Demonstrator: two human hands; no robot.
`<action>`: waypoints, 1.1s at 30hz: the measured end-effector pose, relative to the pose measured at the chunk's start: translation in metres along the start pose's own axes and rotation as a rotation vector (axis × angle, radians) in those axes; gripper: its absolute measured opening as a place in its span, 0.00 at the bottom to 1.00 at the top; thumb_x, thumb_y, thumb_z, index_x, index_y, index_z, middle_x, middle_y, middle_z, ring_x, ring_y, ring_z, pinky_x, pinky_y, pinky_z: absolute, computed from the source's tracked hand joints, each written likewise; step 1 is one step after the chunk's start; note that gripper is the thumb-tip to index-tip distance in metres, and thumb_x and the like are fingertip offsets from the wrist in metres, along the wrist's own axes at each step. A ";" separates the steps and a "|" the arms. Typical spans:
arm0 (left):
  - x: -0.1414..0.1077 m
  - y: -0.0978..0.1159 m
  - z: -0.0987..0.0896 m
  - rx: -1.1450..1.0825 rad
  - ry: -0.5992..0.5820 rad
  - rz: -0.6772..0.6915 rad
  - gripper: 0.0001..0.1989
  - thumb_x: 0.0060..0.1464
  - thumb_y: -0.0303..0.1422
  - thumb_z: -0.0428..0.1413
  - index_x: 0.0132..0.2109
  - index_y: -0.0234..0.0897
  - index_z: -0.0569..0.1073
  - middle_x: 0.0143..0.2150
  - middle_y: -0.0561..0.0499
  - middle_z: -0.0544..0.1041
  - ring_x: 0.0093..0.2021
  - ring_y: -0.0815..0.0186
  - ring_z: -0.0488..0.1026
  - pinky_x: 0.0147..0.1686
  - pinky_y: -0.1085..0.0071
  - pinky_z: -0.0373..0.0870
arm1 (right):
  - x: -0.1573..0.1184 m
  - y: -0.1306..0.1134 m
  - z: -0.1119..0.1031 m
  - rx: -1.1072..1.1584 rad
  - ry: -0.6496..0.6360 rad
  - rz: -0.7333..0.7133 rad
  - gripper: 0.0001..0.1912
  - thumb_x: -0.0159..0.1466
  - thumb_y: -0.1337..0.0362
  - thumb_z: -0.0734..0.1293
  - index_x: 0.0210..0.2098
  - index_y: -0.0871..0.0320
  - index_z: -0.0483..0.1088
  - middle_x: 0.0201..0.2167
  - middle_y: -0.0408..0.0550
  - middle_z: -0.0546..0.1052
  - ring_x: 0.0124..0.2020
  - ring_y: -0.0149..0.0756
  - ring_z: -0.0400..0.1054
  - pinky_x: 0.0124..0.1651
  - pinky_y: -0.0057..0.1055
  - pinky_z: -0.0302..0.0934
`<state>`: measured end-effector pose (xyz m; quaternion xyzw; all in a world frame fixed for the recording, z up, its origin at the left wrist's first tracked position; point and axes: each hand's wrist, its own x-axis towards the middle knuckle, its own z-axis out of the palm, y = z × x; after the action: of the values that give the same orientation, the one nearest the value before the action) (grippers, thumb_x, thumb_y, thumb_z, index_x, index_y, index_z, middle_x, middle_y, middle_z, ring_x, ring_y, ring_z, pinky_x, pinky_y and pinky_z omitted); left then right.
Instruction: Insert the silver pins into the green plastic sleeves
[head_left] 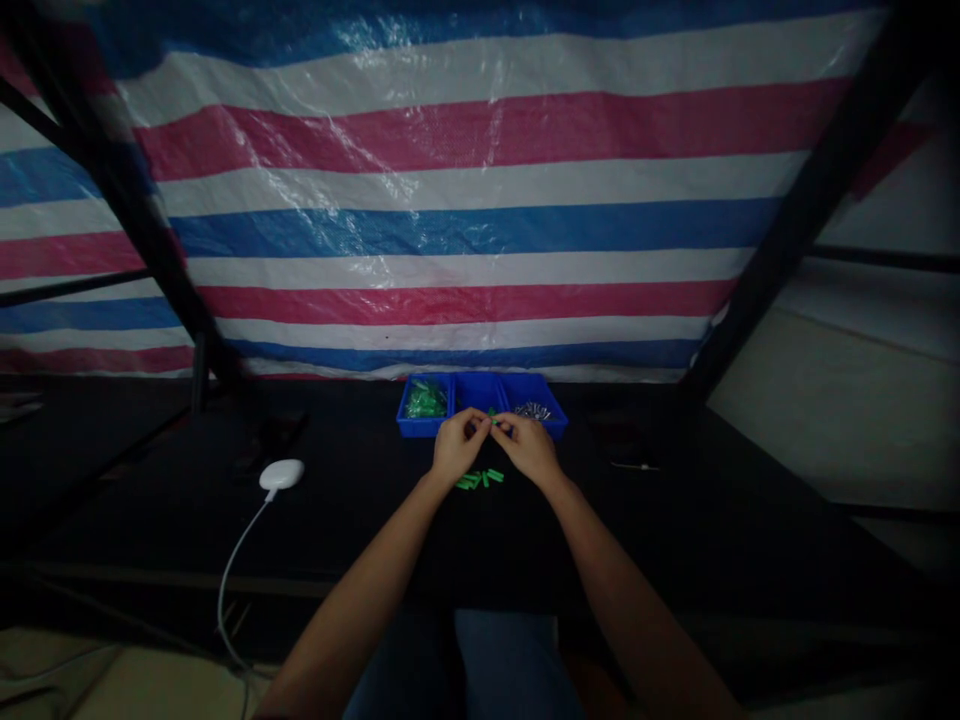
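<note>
My left hand (459, 443) and my right hand (529, 446) meet at the front edge of a blue divided tray (422, 428). Between their pinched fingertips is a small green piece (493, 416), mostly covered by the fingers. Green pieces (426, 398) in what looks like clear plastic fill the tray's left compartment. Small shiny metal parts (534, 410) lie in the right one. Just below my wrists, several loose green strips (480, 479) are spread on the black table (360, 520).
To the left, a white rounded device (282, 474) with a white cable (229, 570) rests on the table. Dark objects (268, 440) lie behind it. Striped plastic sheeting (465, 230) hangs behind the table, between black frame posts (787, 220).
</note>
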<state>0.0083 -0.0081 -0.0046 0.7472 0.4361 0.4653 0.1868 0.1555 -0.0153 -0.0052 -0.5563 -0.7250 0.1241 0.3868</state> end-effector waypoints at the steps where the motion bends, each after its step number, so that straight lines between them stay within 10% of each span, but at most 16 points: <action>1: 0.000 0.000 0.000 -0.005 0.005 -0.001 0.11 0.55 0.38 0.50 0.36 0.36 0.72 0.27 0.54 0.71 0.25 0.71 0.65 0.25 0.76 0.57 | 0.000 0.000 0.000 -0.009 0.008 0.010 0.13 0.60 0.57 0.61 0.40 0.53 0.73 0.27 0.43 0.76 0.23 0.31 0.65 0.24 0.25 0.50; 25: 0.007 0.004 -0.001 -0.345 0.120 -0.158 0.17 0.54 0.45 0.50 0.34 0.33 0.71 0.23 0.55 0.67 0.21 0.73 0.61 0.22 0.76 0.58 | 0.003 0.004 0.000 -0.099 0.134 0.131 0.12 0.59 0.55 0.63 0.39 0.50 0.74 0.27 0.41 0.77 0.29 0.33 0.70 0.29 0.26 0.56; 33: 0.007 0.007 -0.006 -0.358 0.133 -0.181 0.20 0.55 0.47 0.47 0.34 0.33 0.70 0.24 0.55 0.67 0.21 0.74 0.61 0.21 0.77 0.58 | 0.002 0.015 -0.010 0.052 -0.264 -0.039 0.13 0.55 0.57 0.66 0.36 0.54 0.76 0.27 0.44 0.77 0.27 0.33 0.69 0.28 0.26 0.56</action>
<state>0.0075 -0.0070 0.0064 0.6275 0.4232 0.5651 0.3282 0.1733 -0.0110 -0.0066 -0.5108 -0.7767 0.2073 0.3048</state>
